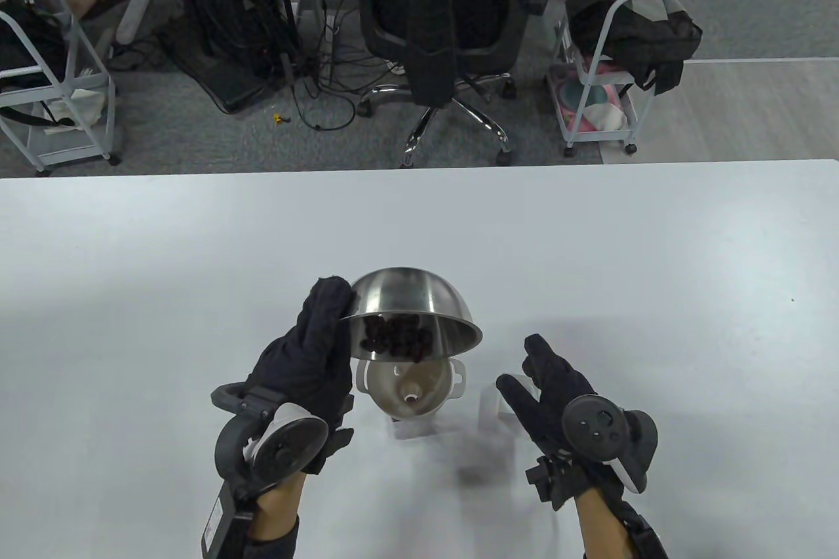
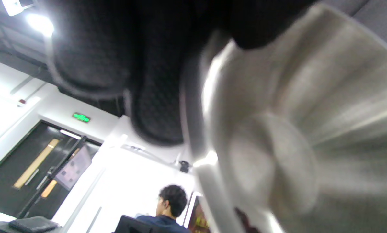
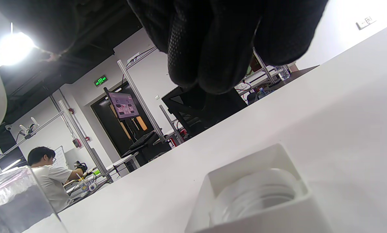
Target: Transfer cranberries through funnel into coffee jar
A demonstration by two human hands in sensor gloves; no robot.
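Note:
My left hand (image 1: 328,316) grips the rim of a steel bowl (image 1: 413,297) and holds it tilted over a white funnel (image 1: 426,382). Dark cranberries (image 1: 398,334) are piled at the bowl's lower lip. One cranberry (image 1: 411,398) sits in the funnel's neck. The funnel stands in the clear coffee jar (image 1: 413,429), mostly hidden below it. My right hand (image 1: 527,372) is open and empty just right of the funnel. In the left wrist view the fingers (image 2: 154,81) press on the bowl's underside (image 2: 310,113). The jar also shows in the right wrist view (image 3: 15,200).
A white square jar lid (image 1: 493,408) lies upside down on the table under my right hand; it also shows in the right wrist view (image 3: 255,194). The white table (image 1: 196,270) stretches around. An office chair (image 1: 446,28) and carts stand beyond the far edge.

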